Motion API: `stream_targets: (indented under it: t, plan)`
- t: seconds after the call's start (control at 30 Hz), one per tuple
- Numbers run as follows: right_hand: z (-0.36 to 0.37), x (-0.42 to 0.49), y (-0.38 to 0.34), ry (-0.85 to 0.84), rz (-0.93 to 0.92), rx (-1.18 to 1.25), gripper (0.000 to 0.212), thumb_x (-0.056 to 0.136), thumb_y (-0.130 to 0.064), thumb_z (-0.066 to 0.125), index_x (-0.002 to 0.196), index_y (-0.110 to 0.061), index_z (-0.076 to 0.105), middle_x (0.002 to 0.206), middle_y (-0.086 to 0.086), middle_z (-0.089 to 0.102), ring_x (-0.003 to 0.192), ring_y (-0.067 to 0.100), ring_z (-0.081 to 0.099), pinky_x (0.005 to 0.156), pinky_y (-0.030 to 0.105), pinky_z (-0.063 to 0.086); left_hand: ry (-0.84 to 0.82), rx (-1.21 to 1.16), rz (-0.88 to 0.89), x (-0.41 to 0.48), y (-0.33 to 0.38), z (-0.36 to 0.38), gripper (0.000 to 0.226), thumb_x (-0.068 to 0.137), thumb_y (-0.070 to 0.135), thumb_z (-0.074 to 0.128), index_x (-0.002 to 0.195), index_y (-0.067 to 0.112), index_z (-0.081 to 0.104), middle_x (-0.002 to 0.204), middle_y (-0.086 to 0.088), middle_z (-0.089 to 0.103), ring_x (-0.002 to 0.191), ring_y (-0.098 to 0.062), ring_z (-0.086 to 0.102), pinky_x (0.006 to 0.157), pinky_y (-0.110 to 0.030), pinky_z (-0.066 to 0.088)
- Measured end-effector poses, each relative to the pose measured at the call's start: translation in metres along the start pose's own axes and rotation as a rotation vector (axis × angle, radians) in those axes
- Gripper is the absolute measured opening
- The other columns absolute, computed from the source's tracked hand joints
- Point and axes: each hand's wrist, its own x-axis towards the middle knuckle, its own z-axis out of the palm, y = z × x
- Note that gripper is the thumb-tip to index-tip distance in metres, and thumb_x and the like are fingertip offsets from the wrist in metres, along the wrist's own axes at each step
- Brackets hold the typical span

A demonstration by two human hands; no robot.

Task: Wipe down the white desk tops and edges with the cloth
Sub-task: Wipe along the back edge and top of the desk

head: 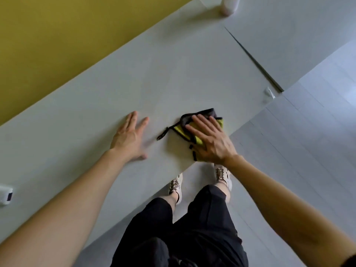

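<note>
Far out past your left forearm, a small white device [5, 195] sits on the white desk [154, 74], well clear of the work.

Your left hand [129, 139] lies palm down on the bare top, fingers straight and a little spread. It holds nothing and looks to be only a brace.

Between your hands, a black loop [162, 134] trails from the cloth and points toward the left hand, not touching it.

The cloth [181, 130], yellow with dark trim, is folded and lies beneath your right hand [210, 143], which presses it flat with straight, fanned fingers. Nothing curls round it or pinches it. The palm hides much of the cloth, but its long side seems to run along the desk's near edge, and the corner by your wrist sits right at that edge.

So the right hand is the working one. Most of the open top lies ahead of its fingertips and across toward the left hand, so the next sweep probably goes forward or leftward. The near edge is directly under the heel of the palm if you turn to edges instead.

Beyond your right fingertips, a dark seam [254, 60] divides this top from a second white desk [298, 39], where a pale container [230, 5] stands at the far end.
</note>
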Motion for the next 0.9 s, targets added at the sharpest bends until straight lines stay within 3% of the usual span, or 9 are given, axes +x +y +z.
stream_targets:
  t: [0.13,0.27,0.33,0.47,0.53,0.63,0.77,0.83,0.9]
  plan:
    - [-0.046,0.007,0.113,0.064,0.43,-0.049,0.076,0.106,-0.066,0.047,0.172,-0.037,0.022,0.182,0.001,0.014,0.169,0.02,0.003,0.136,0.056,0.008,-0.059,0.017,-0.092,-0.001,0.025,-0.013,0.137,0.077,0.05,0.093,0.174,0.026,-0.002,0.181,-0.014,-0.01,0.169,-0.031,-0.001,0.134,-0.044,0.021]
    - [-0.029,0.03,0.08,0.207,0.718,-0.03,0.087,0.091,-0.057,0.053,0.17,-0.029,0.033,0.18,0.012,0.018,0.168,0.031,0.012,0.135,0.06,0.007,0.039,-0.003,-0.141,0.012,0.07,-0.031,0.094,0.091,0.047,0.08,0.166,0.018,0.031,0.167,-0.016,0.036,0.153,-0.038,0.04,0.122,-0.048,0.039]
    - [-0.016,0.029,0.037,0.184,0.521,0.03,0.087,0.09,-0.056,0.056,0.17,-0.026,0.036,0.18,0.015,0.018,0.168,0.033,0.011,0.135,0.06,0.005,0.131,-0.016,-0.133,0.026,0.096,-0.037,0.066,0.096,0.036,0.074,0.152,0.014,0.047,0.15,-0.015,0.051,0.137,-0.04,0.053,0.111,-0.051,0.047]
    - [-0.018,0.001,0.069,-0.026,-0.246,0.052,0.078,0.105,-0.061,0.051,0.172,-0.03,0.028,0.182,0.008,0.013,0.169,0.028,0.005,0.136,0.057,0.005,0.215,-0.092,-0.134,0.061,0.155,-0.052,0.04,0.097,0.016,0.065,0.135,0.009,0.059,0.136,-0.018,0.057,0.123,-0.045,0.059,0.099,-0.054,0.052]
    - [-0.029,0.0,0.121,-0.028,-0.267,0.055,0.075,0.107,-0.057,0.05,0.172,-0.028,0.029,0.181,0.006,0.016,0.169,0.026,0.007,0.136,0.056,0.006,0.21,-0.116,-0.127,0.079,0.186,-0.061,0.043,0.095,0.012,0.063,0.137,0.009,0.058,0.138,-0.017,0.055,0.124,-0.044,0.057,0.1,-0.054,0.051]
    - [-0.059,0.002,0.187,0.059,-0.036,0.102,0.065,0.108,-0.045,0.054,0.166,-0.017,0.044,0.175,0.011,0.035,0.166,0.03,0.024,0.132,0.061,0.02,0.203,-0.166,-0.121,0.107,0.228,-0.073,0.062,0.096,0.023,0.07,0.153,0.013,0.048,0.153,-0.019,0.045,0.138,-0.043,0.049,0.11,-0.053,0.047]
    - [-0.131,0.008,0.247,0.304,0.193,0.245,0.055,0.11,-0.039,0.059,0.158,-0.012,0.054,0.159,0.013,0.057,0.155,0.032,0.045,0.129,0.054,0.033,0.085,-0.184,-0.192,0.147,0.274,-0.089,0.123,0.086,0.05,0.086,0.173,0.033,0.0,0.18,-0.013,-0.003,0.168,-0.035,0.005,0.128,-0.061,0.028]
    - [-0.165,0.015,0.273,0.429,0.253,0.252,0.054,0.109,-0.037,0.061,0.156,-0.013,0.056,0.157,0.011,0.06,0.153,0.031,0.047,0.127,0.053,0.035,-0.021,-0.202,-0.267,0.164,0.288,-0.099,0.143,0.08,0.053,0.093,0.17,0.04,-0.017,0.179,-0.012,-0.022,0.167,-0.035,-0.016,0.126,-0.072,0.022]
    - [-0.182,0.024,0.294,0.512,0.295,0.241,0.054,0.108,-0.035,0.063,0.157,-0.014,0.056,0.16,0.01,0.057,0.156,0.03,0.044,0.127,0.054,0.035,-0.102,-0.19,-0.322,0.176,0.297,-0.108,0.153,0.074,0.055,0.097,0.168,0.043,-0.022,0.176,-0.017,-0.029,0.165,-0.041,-0.02,0.123,-0.077,0.024]
